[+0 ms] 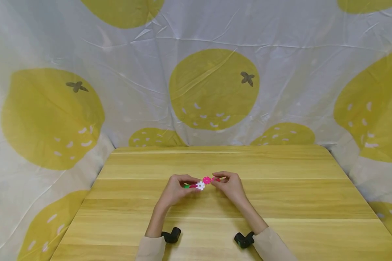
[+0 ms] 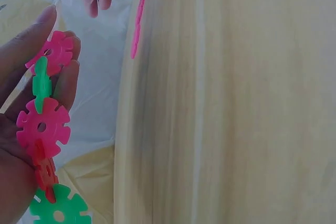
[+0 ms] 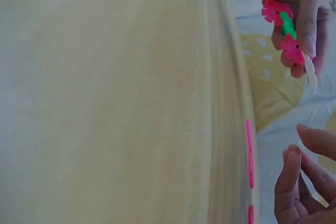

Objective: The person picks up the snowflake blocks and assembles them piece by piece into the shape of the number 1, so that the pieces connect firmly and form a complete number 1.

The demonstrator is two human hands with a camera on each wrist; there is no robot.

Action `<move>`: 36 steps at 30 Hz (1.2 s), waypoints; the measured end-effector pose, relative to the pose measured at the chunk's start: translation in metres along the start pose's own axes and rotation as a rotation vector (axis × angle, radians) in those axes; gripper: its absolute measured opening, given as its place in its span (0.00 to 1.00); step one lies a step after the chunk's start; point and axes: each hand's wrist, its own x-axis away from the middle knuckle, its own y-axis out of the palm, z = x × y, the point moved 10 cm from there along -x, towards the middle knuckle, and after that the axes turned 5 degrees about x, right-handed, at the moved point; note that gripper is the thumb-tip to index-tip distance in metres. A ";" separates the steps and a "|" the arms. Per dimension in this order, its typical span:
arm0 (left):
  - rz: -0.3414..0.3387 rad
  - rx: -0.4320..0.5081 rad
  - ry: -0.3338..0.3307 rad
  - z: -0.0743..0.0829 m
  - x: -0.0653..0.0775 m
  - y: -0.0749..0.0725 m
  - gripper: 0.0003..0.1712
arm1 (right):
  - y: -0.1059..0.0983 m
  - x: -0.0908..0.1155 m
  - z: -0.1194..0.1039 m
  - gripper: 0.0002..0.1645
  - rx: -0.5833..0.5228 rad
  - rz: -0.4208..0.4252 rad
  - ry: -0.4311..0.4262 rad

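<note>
My left hand (image 1: 175,189) holds a chain of interlocking plastic snowflake discs (image 2: 43,127), pinched near its upper end. In the left wrist view the chain runs green, red, pink, green, pink, and a white disc (image 1: 200,186) is slotted on at its tip. Just right of that tip is a loose pink disc (image 1: 207,180), which lies flat on the table. Over more pink-red pieces, partly hidden by its fingers, hovers my right hand (image 1: 229,184). Seen from the right wrist, its thumb and fingertips (image 3: 294,169) are bent and apart, holding nothing; the pink discs (image 3: 249,153) appear edge-on beside them.
The wooden table (image 1: 281,203) extends around both hands. A lemon-print cloth (image 1: 143,83) hangs behind it and along the sides. Black wrist cameras (image 1: 172,235) are strapped at both forearms, by the beige sleeves (image 1: 151,248).
</note>
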 end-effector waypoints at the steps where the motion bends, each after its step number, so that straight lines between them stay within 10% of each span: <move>1: -0.002 -0.003 0.001 0.000 0.000 0.000 0.13 | 0.001 -0.003 -0.001 0.16 0.002 -0.002 -0.006; 36: 0.039 -0.012 -0.036 -0.006 0.002 -0.008 0.12 | 0.033 -0.021 -0.009 0.13 0.407 -0.018 -0.131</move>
